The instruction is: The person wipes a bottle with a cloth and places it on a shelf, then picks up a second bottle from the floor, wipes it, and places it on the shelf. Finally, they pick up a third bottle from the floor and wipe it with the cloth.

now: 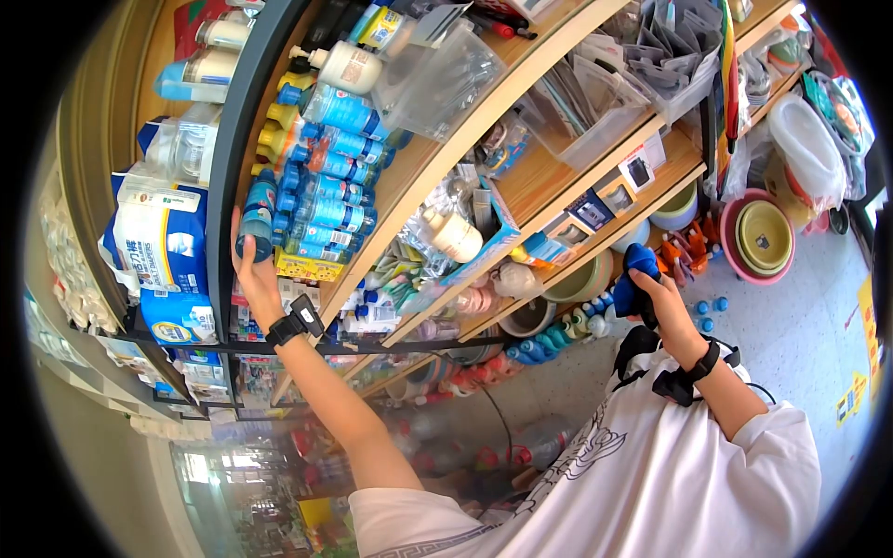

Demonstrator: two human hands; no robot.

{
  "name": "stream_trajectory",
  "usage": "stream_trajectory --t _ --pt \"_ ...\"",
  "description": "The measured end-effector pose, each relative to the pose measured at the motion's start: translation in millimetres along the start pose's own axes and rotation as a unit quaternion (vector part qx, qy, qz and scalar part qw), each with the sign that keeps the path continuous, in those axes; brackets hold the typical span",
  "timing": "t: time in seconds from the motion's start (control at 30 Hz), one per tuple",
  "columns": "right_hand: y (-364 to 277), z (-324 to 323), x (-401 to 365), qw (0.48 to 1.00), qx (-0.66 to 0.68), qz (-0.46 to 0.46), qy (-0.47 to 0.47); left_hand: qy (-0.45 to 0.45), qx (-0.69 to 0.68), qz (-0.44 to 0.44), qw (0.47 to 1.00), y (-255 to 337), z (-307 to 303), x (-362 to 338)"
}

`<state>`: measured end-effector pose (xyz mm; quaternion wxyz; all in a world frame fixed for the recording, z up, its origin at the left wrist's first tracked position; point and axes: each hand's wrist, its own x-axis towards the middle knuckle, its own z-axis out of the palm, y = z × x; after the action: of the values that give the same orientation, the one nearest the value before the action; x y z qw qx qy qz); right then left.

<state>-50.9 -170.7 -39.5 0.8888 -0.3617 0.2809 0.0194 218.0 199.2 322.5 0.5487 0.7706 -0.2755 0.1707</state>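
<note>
At the left end of a shelf, my left hand [252,273] is closed around the lower part of a blue, dark-toned bottle [259,216]. Right beside it are several rows of blue-labelled bottles [327,191], some with yellow or orange tops. My right hand [666,305] grips a bunched dark blue cloth [633,284] in front of my body, away from the shelves. Its fingers are partly hidden by the cloth.
A clear plastic bin [445,79] and a white pump bottle [349,68] share the bottle shelf. A dark shelf post [244,102] stands close to my left hand. Diaper packs [160,232] lie beyond it. Stacked basins [758,237] rest on the floor at right.
</note>
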Motion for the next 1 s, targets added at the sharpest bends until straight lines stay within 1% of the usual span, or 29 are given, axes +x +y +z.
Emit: stream_trajectory --t 0.1,0.13,0.23,0.3,0.43,0.53,0.7,0.77,0.8,1.0 --pt "-0.1 -4.5 4.6 1.000 0.005 -0.002 0.004 -0.005 0.056 -0.008 0.998 -9.2 -14.4 2.8" --pt "0.3 -7.0 5.3 1.000 0.004 -0.007 -0.005 -0.005 0.056 -0.008 0.998 -11.6 -17.2 1.2" --pt "-0.4 -10.0 6.0 1.000 0.007 -0.013 -0.011 -0.005 0.053 -0.009 0.999 -18.2 -24.5 -0.2" --pt "-2.2 -9.6 5.7 1.000 0.012 -0.014 -0.007 -0.001 0.019 0.001 1.000 -26.7 -26.6 1.0" --pt "-3.2 -11.6 4.4 1.000 0.019 -0.019 0.004 0.000 -0.002 0.009 1.000 -27.8 -12.4 -4.2" --pt "-3.6 -13.0 5.2 0.999 0.031 -0.028 0.010 0.049 0.001 0.038 0.998 -29.6 -5.0 -7.0" --pt "0.8 -12.4 6.6 0.999 0.034 -0.031 0.024 0.066 -0.015 0.052 0.996 -43.4 -4.5 -8.7" --pt "5.2 -16.3 10.9 0.999 0.021 -0.032 -0.006 0.076 -0.022 0.049 0.996 -47.7 -6.5 -8.3" --pt "5.6 -15.9 11.0 0.999 0.020 -0.032 -0.005 0.076 -0.023 0.048 0.996 -49.3 -7.6 -7.7" --pt "2.9 -12.1 7.5 0.999 0.026 -0.019 0.030 0.079 -0.036 0.052 0.995 -55.6 -12.0 -7.7"
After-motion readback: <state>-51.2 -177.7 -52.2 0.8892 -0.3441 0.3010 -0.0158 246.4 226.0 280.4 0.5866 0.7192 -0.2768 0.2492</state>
